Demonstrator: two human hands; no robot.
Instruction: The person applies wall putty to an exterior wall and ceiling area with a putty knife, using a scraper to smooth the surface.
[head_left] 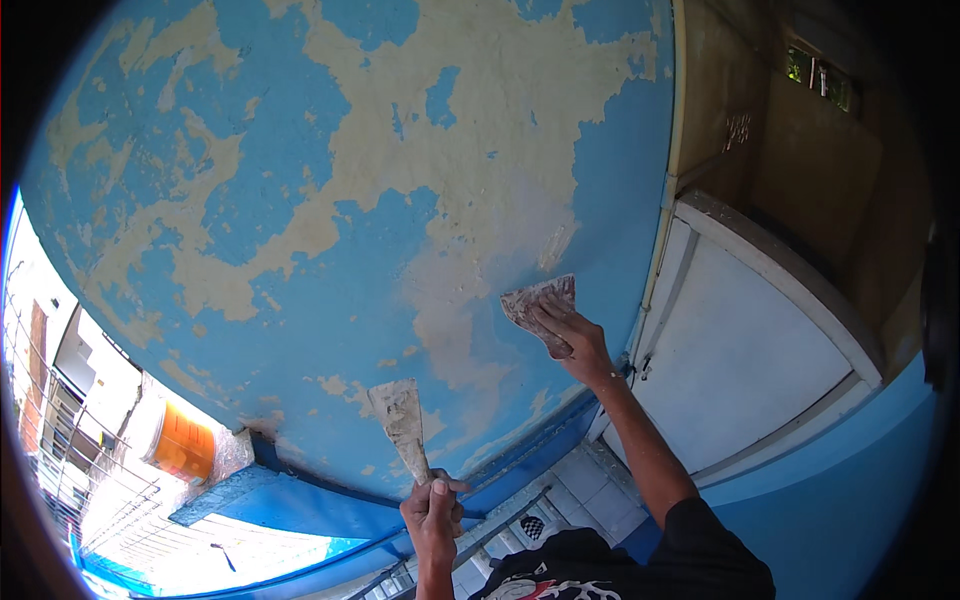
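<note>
Left hand [432, 512] clenched on putty knife [402, 412], blade ahead of it. Right hand [582, 340] grasping scraper plate [520, 302] by patchy wall [345, 325], filler streak [555, 248] just above. Risk: tilted plate edge could gouge filler.

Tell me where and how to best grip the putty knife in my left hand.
Probably hold the putty knife by its narrow lower end, coming from below: its flat, stained blade widens upward, and your left hand is closed around that end.
</note>
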